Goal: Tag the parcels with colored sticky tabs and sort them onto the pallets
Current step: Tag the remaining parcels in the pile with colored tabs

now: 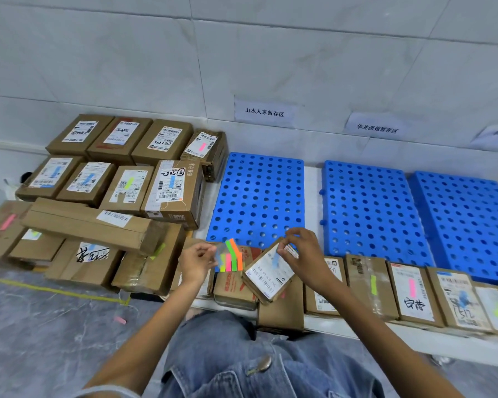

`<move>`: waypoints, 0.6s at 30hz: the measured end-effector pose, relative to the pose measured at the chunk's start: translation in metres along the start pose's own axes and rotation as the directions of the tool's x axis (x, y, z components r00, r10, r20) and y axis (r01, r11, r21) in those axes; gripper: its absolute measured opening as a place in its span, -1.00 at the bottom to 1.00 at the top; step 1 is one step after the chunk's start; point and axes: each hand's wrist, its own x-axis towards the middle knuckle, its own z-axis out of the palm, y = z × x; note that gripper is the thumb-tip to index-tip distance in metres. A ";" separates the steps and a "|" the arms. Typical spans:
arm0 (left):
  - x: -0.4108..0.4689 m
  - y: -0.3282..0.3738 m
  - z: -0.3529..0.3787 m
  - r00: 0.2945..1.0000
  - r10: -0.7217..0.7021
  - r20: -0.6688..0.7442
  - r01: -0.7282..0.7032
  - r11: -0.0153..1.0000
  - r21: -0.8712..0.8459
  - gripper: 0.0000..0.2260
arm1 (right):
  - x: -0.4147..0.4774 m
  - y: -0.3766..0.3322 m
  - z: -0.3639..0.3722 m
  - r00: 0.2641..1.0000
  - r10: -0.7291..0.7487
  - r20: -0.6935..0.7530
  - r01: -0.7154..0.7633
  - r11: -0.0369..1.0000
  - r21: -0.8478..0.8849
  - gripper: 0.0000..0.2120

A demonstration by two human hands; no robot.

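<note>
The left hand [196, 264] pinches a clear sheet of neon sticky tabs [231, 258], striped yellow, pink, green and orange, between closed fingers [210, 249], just left of a small brown cardboard parcel with a white shipping label [268, 274]. The right hand [308, 254] grips that parcel's upper corner, fingers closed on it, holding it tilted above a row of labelled cardboard boxes [411, 291]. Behind lie three empty blue perforated plastic pallets [259, 196], with a stack of tagged brown boxes [121, 182] to the left.
</note>
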 end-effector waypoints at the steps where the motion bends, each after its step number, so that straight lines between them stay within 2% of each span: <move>1: 0.001 -0.009 0.000 1.000 0.003 0.021 -0.004 1.000 0.022 -0.95 | 0.001 0.005 0.009 0.999 0.038 -0.006 -0.038 0.999 -0.017 -0.98; 3: 0.002 -0.021 0.001 0.996 0.061 0.064 -0.068 0.991 0.118 -0.92 | 0.001 0.014 0.025 0.994 0.087 -0.061 -0.089 0.995 -0.039 -0.96; 4: 0.005 -0.026 0.002 0.989 0.132 0.071 -0.146 0.955 0.258 -0.92 | 0.001 0.017 0.031 0.991 0.098 -0.096 -0.103 0.993 -0.049 -0.94; 6: 0.011 -0.032 0.003 0.952 0.290 0.100 -0.295 0.779 0.553 -0.84 | -0.003 0.021 0.037 0.980 0.120 -0.156 -0.128 0.991 -0.044 -0.86; 7: 0.012 -0.031 0.003 0.929 0.351 0.115 -0.341 0.697 0.631 -0.80 | -0.005 0.022 0.038 0.975 0.130 -0.180 -0.139 0.990 -0.038 -0.78; 8: 0.010 -0.030 0.006 0.913 0.389 0.123 -0.369 0.659 0.655 -0.77 | -0.006 0.024 0.038 0.968 0.152 -0.199 -0.163 0.986 -0.040 -0.66; 9: 0.007 -0.028 0.010 0.901 0.412 0.138 -0.398 0.654 0.644 -0.74 | -0.008 0.027 0.038 0.960 0.200 -0.197 -0.211 0.977 -0.036 -0.50; 11: 0.000 -0.023 0.022 0.898 0.370 0.238 -0.439 0.705 0.557 -0.70 | -0.016 0.032 0.041 0.933 0.331 -0.139 -0.328 0.943 0.049 -0.15; 12: -0.007 -0.021 0.030 0.896 0.300 0.328 -0.435 0.744 0.507 -0.69 | -0.021 0.034 0.044 0.910 0.405 -0.092 -0.391 0.910 0.135 -0.02; 14: -0.022 -0.016 0.047 0.844 0.153 0.513 -0.399 0.818 0.414 -0.70 | -0.026 0.035 0.050 0.872 0.489 -0.002 -0.462 0.826 0.322 0.12; 16: -0.033 -0.011 0.062 0.801 0.089 0.592 -0.355 0.866 0.351 -0.70 | -0.025 0.033 0.052 0.855 0.519 0.017 -0.464 0.748 0.475 0.06; 18: -0.034 -0.004 0.068 0.822 0.161 0.546 -0.363 0.888 0.283 -0.72 | -0.013 0.023 0.046 0.862 0.506 -0.031 -0.403 0.720 0.566 -0.18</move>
